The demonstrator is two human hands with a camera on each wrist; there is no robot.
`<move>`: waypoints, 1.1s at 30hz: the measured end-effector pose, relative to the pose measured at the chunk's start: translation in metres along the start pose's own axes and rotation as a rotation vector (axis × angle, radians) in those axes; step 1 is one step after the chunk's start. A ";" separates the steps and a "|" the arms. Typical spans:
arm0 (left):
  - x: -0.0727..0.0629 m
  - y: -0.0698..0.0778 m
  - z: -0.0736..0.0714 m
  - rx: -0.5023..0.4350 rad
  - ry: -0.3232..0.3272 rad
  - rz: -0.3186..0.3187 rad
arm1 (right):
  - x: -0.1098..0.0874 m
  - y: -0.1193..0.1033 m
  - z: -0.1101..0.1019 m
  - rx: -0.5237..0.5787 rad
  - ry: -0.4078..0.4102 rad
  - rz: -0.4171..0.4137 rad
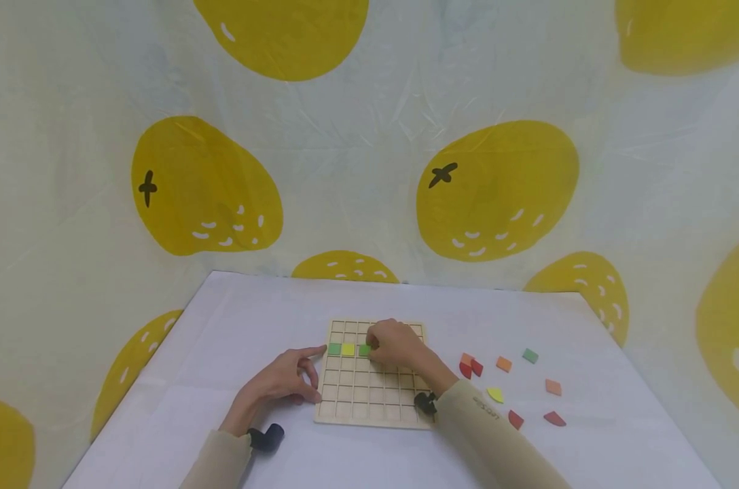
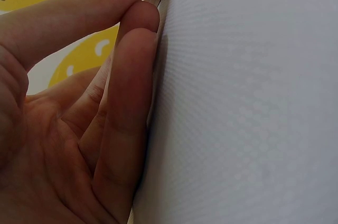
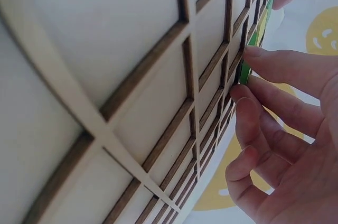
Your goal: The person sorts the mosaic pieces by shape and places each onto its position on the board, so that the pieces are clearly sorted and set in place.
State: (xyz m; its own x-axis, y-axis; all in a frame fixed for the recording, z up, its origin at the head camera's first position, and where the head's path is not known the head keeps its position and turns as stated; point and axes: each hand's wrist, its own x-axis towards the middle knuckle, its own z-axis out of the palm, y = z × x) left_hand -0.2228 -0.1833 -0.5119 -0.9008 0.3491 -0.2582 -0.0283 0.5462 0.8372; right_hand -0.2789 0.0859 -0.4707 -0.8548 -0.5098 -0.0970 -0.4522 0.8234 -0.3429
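Green tile [image 3: 244,72] is pinched between thumb and fingertip of the right hand [image 1: 397,345], at the board [image 1: 377,411], right of a yellow tile [image 1: 348,349]. Another green one [image 1: 334,349] lies left of that. The left hand [image 1: 282,375], thumb and forefinger spread wide around nothing, touches the board's left edge. Coloured pieces [image 1: 504,364] lie scattered right.

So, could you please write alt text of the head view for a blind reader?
A person's right hand pinches a green tile at a wooden grid board, while the left hand touches the board's left edge. Loose coloured pieces lie to the right on the white table.
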 end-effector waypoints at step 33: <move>0.001 0.002 -0.001 -0.015 -0.009 0.005 | 0.001 -0.002 0.000 0.050 0.006 -0.022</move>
State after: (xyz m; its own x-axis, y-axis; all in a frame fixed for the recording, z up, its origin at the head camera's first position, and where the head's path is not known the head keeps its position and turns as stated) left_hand -0.2242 -0.1833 -0.5100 -0.8972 0.3581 -0.2584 -0.0309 0.5328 0.8457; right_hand -0.2793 0.0839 -0.4705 -0.8465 -0.5259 -0.0832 -0.4578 0.7986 -0.3907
